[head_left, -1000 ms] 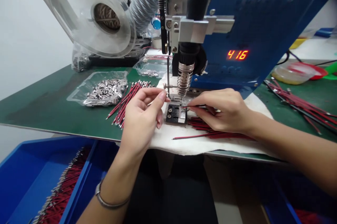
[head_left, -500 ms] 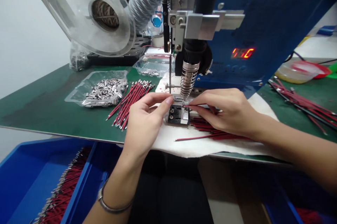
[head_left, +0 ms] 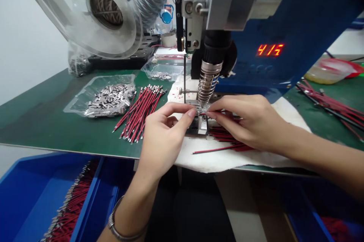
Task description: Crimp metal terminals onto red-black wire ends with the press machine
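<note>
At the soldering machine's small metal fixture (head_left: 203, 125), my two hands face each other with fingertips close together. My left hand (head_left: 166, 132) is closed in a pinch at the fixture's left side; whatever lies between thumb and finger is too small to make out. From the other side, my right hand (head_left: 250, 120) pinches a thin red wire (head_left: 203, 113), mostly hidden by the fingers. Directly above stands the soldering head with its coil spring (head_left: 209, 82), its tip reaching down between my hands. Several red-and-black wires (head_left: 218, 148) lie under my right hand on a white cloth (head_left: 199, 162).
Left of my hands lie a bundle of wires with metal ends (head_left: 142, 113) and a clear tray (head_left: 74, 102) of small metal parts. A clear round hood (head_left: 76, 25) hangs above. Blue bins (head_left: 25, 181) sit below the table edge. More wires (head_left: 335, 105) lie right.
My left fingertips have shifted right, closer to my right hand at the fixture. The red display reading has changed. The camera view has moved slightly nearer the machine.
</note>
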`<state>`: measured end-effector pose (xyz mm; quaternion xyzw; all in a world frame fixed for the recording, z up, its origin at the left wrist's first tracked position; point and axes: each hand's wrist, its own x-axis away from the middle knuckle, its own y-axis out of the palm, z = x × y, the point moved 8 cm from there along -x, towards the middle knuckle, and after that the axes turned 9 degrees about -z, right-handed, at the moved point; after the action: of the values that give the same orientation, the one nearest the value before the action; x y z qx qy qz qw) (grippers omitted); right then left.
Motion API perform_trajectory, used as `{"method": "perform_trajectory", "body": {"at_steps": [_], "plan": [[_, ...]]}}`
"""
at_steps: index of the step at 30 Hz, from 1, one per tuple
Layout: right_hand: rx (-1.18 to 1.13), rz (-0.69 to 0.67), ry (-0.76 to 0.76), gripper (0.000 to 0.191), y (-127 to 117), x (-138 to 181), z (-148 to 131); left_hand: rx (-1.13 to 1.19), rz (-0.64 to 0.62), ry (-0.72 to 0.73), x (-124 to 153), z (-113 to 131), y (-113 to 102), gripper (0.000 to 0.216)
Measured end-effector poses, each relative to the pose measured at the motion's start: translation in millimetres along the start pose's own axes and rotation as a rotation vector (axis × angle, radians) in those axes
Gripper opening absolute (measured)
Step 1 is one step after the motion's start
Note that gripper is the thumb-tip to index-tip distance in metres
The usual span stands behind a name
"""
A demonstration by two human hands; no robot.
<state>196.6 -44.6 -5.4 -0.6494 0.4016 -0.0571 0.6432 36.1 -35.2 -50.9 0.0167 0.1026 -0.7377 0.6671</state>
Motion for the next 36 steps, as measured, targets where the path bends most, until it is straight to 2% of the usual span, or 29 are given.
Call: {"method": "perform_trajectory", "body": {"at_steps": [8,13,20,27,32,36], "plan": [[-0.111,-0.089,-0.159,0.008,-7.5,0.8,-3.9,-0.004,0.035,0.041,0.4,1.9,-4.2,0.017],[-0.187,-0.154,-0.208,0.009,-6.4,3.3,-8.3,-0.006,0.036,0.063,0.3,3.3,-4.1,0.016],[-0.170,-0.333,-0.252,0.018,15.2,10.7,-30.7,0.004,0.021,0.055,-0.4,3.5,-3.2,0.012],[-0.144,-0.383,-0.278,0.026,21.7,9.7,-29.9,0.001,0.005,0.037,-0.9,1.6,-3.5,0.014],[-0.084,-0.367,-0.303,0.025,20.9,11.4,-43.6,-0.005,0.007,0.040,-1.8,1.4,-2.9,0.015],[-0.029,-0.371,-0.308,0.023,23.0,13.1,-41.6,-0.011,0.020,0.045,-2.5,0.6,-2.4,0.015]]}}
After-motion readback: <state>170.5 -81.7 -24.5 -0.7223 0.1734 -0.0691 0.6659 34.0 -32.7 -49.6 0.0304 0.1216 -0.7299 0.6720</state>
